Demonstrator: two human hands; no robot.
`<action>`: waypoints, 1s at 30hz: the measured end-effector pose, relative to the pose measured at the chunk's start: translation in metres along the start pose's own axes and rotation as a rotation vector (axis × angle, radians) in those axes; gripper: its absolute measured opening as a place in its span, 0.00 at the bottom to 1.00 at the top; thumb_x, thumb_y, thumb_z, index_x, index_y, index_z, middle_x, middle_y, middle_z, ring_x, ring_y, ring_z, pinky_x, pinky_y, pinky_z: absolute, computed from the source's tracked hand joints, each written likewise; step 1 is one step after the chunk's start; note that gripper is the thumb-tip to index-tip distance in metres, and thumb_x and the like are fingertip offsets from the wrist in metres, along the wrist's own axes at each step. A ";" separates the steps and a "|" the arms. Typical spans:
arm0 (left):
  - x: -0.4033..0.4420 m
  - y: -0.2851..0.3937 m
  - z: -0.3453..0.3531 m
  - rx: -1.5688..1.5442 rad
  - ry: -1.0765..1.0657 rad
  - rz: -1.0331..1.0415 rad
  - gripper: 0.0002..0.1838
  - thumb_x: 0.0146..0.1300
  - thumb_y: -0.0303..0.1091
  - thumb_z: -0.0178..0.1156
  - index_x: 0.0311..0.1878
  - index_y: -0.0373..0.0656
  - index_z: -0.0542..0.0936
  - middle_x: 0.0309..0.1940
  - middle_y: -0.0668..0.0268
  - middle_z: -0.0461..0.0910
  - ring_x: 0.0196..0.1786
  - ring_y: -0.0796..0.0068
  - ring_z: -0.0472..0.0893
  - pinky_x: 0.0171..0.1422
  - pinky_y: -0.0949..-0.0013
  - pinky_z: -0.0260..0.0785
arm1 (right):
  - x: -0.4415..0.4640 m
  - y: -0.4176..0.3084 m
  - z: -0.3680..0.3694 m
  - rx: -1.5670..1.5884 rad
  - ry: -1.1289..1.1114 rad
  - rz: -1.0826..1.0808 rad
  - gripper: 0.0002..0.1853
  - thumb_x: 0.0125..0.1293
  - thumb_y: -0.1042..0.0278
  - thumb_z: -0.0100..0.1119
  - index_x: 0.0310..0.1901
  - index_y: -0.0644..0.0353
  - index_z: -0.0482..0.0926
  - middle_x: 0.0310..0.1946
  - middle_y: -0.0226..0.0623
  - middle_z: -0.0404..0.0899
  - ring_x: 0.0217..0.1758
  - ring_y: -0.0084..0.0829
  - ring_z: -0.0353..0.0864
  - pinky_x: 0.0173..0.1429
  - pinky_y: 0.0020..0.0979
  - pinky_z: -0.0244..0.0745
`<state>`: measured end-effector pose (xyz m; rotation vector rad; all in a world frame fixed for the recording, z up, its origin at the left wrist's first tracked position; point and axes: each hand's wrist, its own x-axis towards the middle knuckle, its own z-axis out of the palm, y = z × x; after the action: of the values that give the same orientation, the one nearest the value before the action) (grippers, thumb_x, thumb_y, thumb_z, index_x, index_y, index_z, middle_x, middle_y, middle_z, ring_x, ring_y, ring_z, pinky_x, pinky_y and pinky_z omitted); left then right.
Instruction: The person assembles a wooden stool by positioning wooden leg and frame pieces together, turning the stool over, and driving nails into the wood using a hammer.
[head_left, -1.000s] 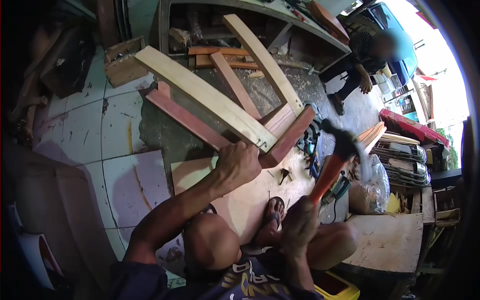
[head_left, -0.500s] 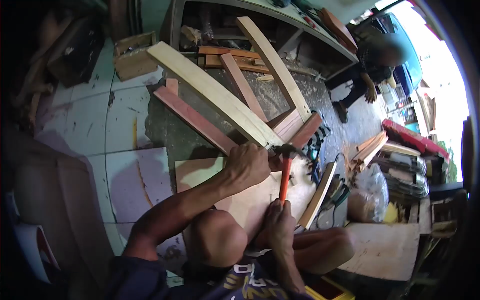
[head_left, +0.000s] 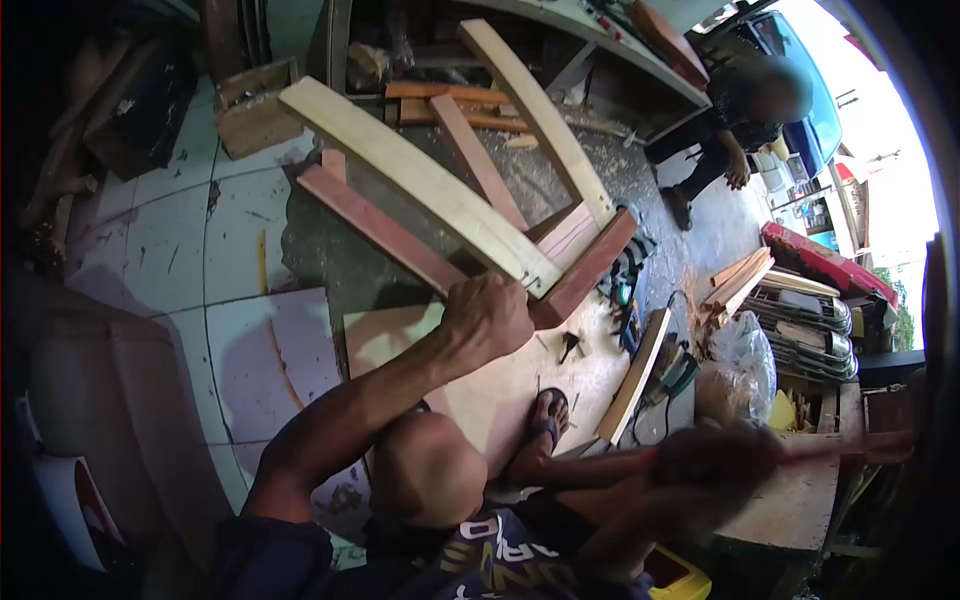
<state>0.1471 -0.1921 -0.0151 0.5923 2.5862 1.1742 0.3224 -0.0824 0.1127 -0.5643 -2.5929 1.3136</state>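
My left hand point(head_left: 487, 318) is closed around the corner of a wooden frame, at the end of a reddish rail point(head_left: 585, 268). A pale slat point(head_left: 420, 180) ends beside my knuckles, with small nails or nail marks at its end. A second pale slat point(head_left: 540, 120) meets the same rail farther off. My right hand point(head_left: 715, 465), smeared by motion, is out to the right, closed on a hammer point(head_left: 845, 449) whose handle shows as a reddish streak; its head cannot be made out. A plywood board point(head_left: 480, 400) lies beneath the frame corner, with loose nails on it.
A power tool point(head_left: 675, 375) and a loose wood strip point(head_left: 637, 378) lie right of the board. Beyond are a plastic bag point(head_left: 745, 365) and stacked metal-framed items point(head_left: 808, 335). Another person point(head_left: 740, 125) sits at the back right. A wooden box point(head_left: 258, 110) stands back left.
My right hand has swung the hammer from the frame corner out to the far right. My left hand stays on the frame. The view has shifted slightly.
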 end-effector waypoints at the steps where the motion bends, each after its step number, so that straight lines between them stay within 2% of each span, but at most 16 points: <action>1: 0.001 0.000 -0.001 0.010 0.005 0.007 0.13 0.57 0.34 0.55 0.28 0.34 0.85 0.30 0.37 0.83 0.38 0.40 0.86 0.47 0.46 0.80 | -0.010 -0.003 -0.002 0.106 0.050 -0.027 0.09 0.73 0.64 0.57 0.40 0.61 0.75 0.33 0.40 0.76 0.41 0.35 0.76 0.50 0.38 0.69; 3: 0.001 0.004 -0.007 0.013 0.039 0.005 0.14 0.58 0.34 0.55 0.28 0.34 0.85 0.29 0.37 0.83 0.38 0.40 0.86 0.46 0.47 0.80 | -0.012 0.040 0.031 -0.090 0.122 -0.050 0.10 0.75 0.63 0.54 0.39 0.61 0.75 0.32 0.38 0.76 0.37 0.33 0.75 0.44 0.37 0.68; 5: 0.004 0.007 -0.019 0.028 -0.007 -0.032 0.14 0.58 0.35 0.56 0.27 0.33 0.85 0.27 0.37 0.83 0.37 0.41 0.87 0.45 0.46 0.80 | -0.006 0.073 0.058 -0.246 0.016 0.094 0.12 0.77 0.62 0.51 0.39 0.62 0.74 0.30 0.36 0.75 0.33 0.31 0.73 0.38 0.36 0.67; 7: 0.011 0.013 -0.016 0.030 -0.057 -0.019 0.15 0.58 0.35 0.57 0.26 0.33 0.85 0.27 0.37 0.82 0.37 0.41 0.87 0.45 0.45 0.80 | 0.002 0.036 0.048 0.136 -0.042 0.327 0.17 0.81 0.55 0.47 0.39 0.59 0.75 0.23 0.32 0.75 0.22 0.26 0.72 0.27 0.30 0.65; 9: 0.004 0.004 -0.002 0.030 0.060 -0.028 0.17 0.60 0.37 0.57 0.25 0.33 0.85 0.27 0.37 0.82 0.37 0.40 0.87 0.45 0.44 0.80 | 0.001 0.016 0.022 0.082 0.075 0.046 0.16 0.81 0.56 0.47 0.39 0.58 0.75 0.22 0.32 0.74 0.22 0.22 0.71 0.26 0.27 0.63; 10: 0.008 -0.002 0.002 0.055 -0.017 -0.022 0.16 0.63 0.38 0.56 0.30 0.36 0.86 0.28 0.41 0.84 0.37 0.39 0.87 0.44 0.44 0.79 | -0.003 -0.012 0.021 -0.308 0.346 -0.173 0.17 0.81 0.55 0.46 0.38 0.59 0.74 0.21 0.29 0.70 0.20 0.22 0.67 0.25 0.27 0.61; 12: 0.002 0.000 -0.011 0.011 0.037 0.017 0.15 0.64 0.38 0.56 0.31 0.38 0.86 0.29 0.42 0.84 0.37 0.39 0.86 0.45 0.45 0.79 | -0.003 -0.026 0.004 -0.702 0.632 -0.387 0.19 0.81 0.54 0.45 0.36 0.59 0.73 0.20 0.27 0.66 0.18 0.21 0.63 0.23 0.26 0.60; 15: -0.013 0.006 -0.049 -0.099 0.091 0.074 0.14 0.69 0.38 0.54 0.35 0.40 0.84 0.30 0.45 0.83 0.37 0.41 0.85 0.42 0.49 0.77 | -0.001 0.017 -0.103 0.307 0.698 -0.327 0.24 0.77 0.44 0.45 0.45 0.61 0.74 0.23 0.27 0.70 0.17 0.18 0.68 0.23 0.20 0.67; 18: -0.014 0.004 -0.065 -0.280 0.303 0.028 0.17 0.74 0.41 0.53 0.33 0.37 0.79 0.27 0.45 0.80 0.35 0.42 0.83 0.37 0.50 0.72 | 0.023 0.078 -0.123 0.377 0.870 -0.289 0.24 0.81 0.46 0.38 0.34 0.54 0.73 0.18 0.26 0.65 0.14 0.19 0.61 0.16 0.26 0.58; 20: -0.011 -0.011 -0.054 -0.322 0.504 0.033 0.18 0.77 0.40 0.50 0.34 0.36 0.75 0.23 0.48 0.75 0.27 0.44 0.78 0.32 0.52 0.66 | 0.024 0.169 -0.110 0.175 0.669 -0.172 0.21 0.79 0.49 0.42 0.34 0.55 0.73 0.17 0.27 0.65 0.16 0.19 0.64 0.19 0.23 0.59; 22: -0.016 -0.017 -0.041 -0.337 0.511 -0.010 0.18 0.78 0.40 0.50 0.33 0.37 0.74 0.22 0.49 0.74 0.25 0.47 0.75 0.31 0.54 0.65 | 0.023 0.242 -0.073 0.141 0.584 0.006 0.23 0.80 0.48 0.46 0.32 0.57 0.75 0.18 0.26 0.64 0.22 0.20 0.64 0.26 0.28 0.60; 23: -0.020 -0.021 -0.036 -0.359 0.523 -0.046 0.18 0.78 0.40 0.50 0.33 0.37 0.73 0.21 0.50 0.73 0.23 0.49 0.72 0.30 0.55 0.64 | 0.016 0.258 -0.059 0.106 0.489 0.252 0.24 0.80 0.48 0.47 0.32 0.59 0.76 0.20 0.27 0.66 0.23 0.21 0.64 0.28 0.30 0.59; 24: -0.024 -0.026 -0.030 -0.358 0.532 -0.081 0.18 0.79 0.39 0.50 0.32 0.37 0.73 0.19 0.52 0.69 0.21 0.55 0.67 0.28 0.57 0.61 | 0.011 0.237 -0.042 -0.068 0.229 0.385 0.21 0.77 0.48 0.49 0.40 0.60 0.76 0.27 0.34 0.70 0.36 0.27 0.64 0.41 0.34 0.54; 25: -0.028 -0.030 -0.026 -0.349 0.537 -0.086 0.18 0.79 0.39 0.50 0.32 0.37 0.73 0.19 0.52 0.69 0.21 0.55 0.67 0.28 0.57 0.61 | 0.011 0.176 -0.019 -0.429 -0.230 0.396 0.21 0.74 0.47 0.50 0.47 0.61 0.76 0.35 0.42 0.74 0.49 0.34 0.63 0.55 0.37 0.50; 27: -0.032 -0.037 -0.019 -0.311 0.593 -0.130 0.20 0.79 0.43 0.49 0.31 0.39 0.71 0.20 0.64 0.64 0.25 0.76 0.63 0.30 0.63 0.57 | 0.018 0.056 0.000 -0.849 -0.982 0.089 0.30 0.69 0.47 0.52 0.62 0.64 0.76 0.49 0.57 0.82 0.74 0.48 0.62 0.82 0.44 0.40; 30: -0.027 -0.026 -0.025 -0.194 0.668 -0.095 0.19 0.78 0.40 0.50 0.31 0.37 0.72 0.22 0.60 0.66 0.26 0.67 0.66 0.32 0.61 0.59 | 0.035 0.034 -0.033 -0.717 -1.029 -0.249 0.16 0.61 0.55 0.58 0.43 0.55 0.84 0.34 0.47 0.83 0.53 0.46 0.78 0.72 0.49 0.59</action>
<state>0.1553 -0.2361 -0.0172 0.0220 2.9066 1.8033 0.3093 -0.0252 0.1041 0.5437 -3.7902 0.5954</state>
